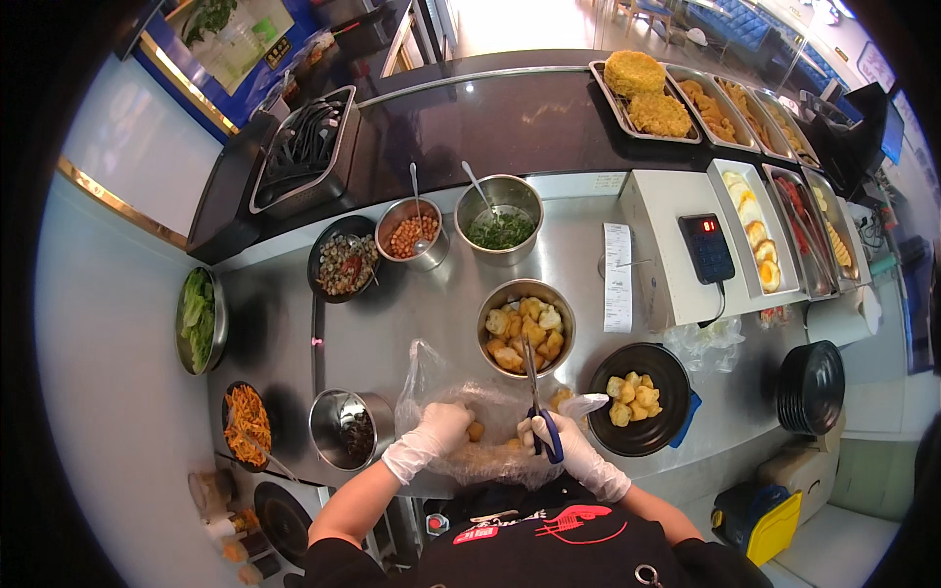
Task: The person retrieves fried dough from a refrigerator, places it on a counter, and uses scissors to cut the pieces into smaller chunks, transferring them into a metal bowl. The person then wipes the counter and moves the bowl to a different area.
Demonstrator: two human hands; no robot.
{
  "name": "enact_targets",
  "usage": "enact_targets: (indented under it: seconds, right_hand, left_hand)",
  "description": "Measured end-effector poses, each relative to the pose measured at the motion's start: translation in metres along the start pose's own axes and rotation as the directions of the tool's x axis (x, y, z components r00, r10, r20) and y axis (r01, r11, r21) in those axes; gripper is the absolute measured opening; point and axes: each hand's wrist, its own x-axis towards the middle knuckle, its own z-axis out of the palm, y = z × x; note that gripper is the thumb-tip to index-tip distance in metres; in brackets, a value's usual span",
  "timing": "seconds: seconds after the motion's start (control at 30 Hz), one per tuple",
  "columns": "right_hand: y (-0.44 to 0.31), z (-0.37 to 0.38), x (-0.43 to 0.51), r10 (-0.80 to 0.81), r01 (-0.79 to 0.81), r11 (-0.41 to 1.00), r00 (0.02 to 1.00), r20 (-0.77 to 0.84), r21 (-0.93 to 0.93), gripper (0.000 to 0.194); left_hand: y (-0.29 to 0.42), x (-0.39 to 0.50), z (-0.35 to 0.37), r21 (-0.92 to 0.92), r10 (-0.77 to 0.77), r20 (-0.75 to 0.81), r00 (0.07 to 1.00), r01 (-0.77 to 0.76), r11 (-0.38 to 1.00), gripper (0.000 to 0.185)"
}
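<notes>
My gloved left hand (pixel 448 428) is at the near side of a clear plastic bag (pixel 489 404) that holds some round golden pieces; its fingers are partly hidden, so its grip cannot be told. A pair of scissors with blue handles (pixel 546 436) is in my gloved right hand (pixel 570 448), blades pointing away from me. The blades reach over a steel bowl (pixel 568 323) of golden fried tofu puffs (pixel 535 332), their tips among the pieces. To the right, a black bowl (pixel 606 434) holds more such puffs (pixel 634 397).
Beyond stand a steel pot of chopped greens (pixel 502 229), a pot of peanuts (pixel 413 237) and a black bowl of snails (pixel 345 264). On the left are shredded carrots (pixel 247 425) and lettuce (pixel 197 320). A receipt strip (pixel 617 279) and stacked black bowls (pixel 812 386) lie right.
</notes>
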Motion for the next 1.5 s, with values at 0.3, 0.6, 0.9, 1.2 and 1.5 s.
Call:
enact_targets:
  seconds: [0.3, 0.6, 0.9, 1.2, 1.5]
  right_hand:
    - [-0.002, -0.003, -0.007, -0.008, 0.019, 0.989, 0.997, -0.075, 0.148, 0.034]
    - [0.010, -0.001, -0.010, -0.054, 0.033, 0.933, 0.997, -0.050, -0.357, 0.049]
    - [0.019, -0.008, 0.006, -0.078, 0.069, 0.967, 0.997, -0.029, -0.247, 0.047]
    - [0.004, 0.006, -0.005, 0.049, -0.038, 0.996, 0.989, -0.142, 0.083, 0.026]
    - [-0.008, 0.000, -0.003, -0.027, 0.057, 0.988, 0.978, -0.207, 0.141, 0.031]
  left_hand:
    - [0.027, -0.001, -0.074, -0.955, -0.385, -0.237, 0.892, -0.286, -0.075, 0.019]
    - [0.048, 0.040, -0.078, -0.899, -0.538, -0.269, 0.799, -0.408, -0.157, 0.014]
    - [0.058, 0.040, -0.060, -0.926, -0.377, -0.282, 0.882, -0.353, -0.134, 0.009]
    - [0.040, 0.048, -0.071, -0.964, -0.275, -0.166, 0.947, -0.215, -0.157, 0.012]
    - [0.008, 0.011, -0.072, -0.888, -0.129, -0.320, 0.939, -0.249, 0.386, 0.021]
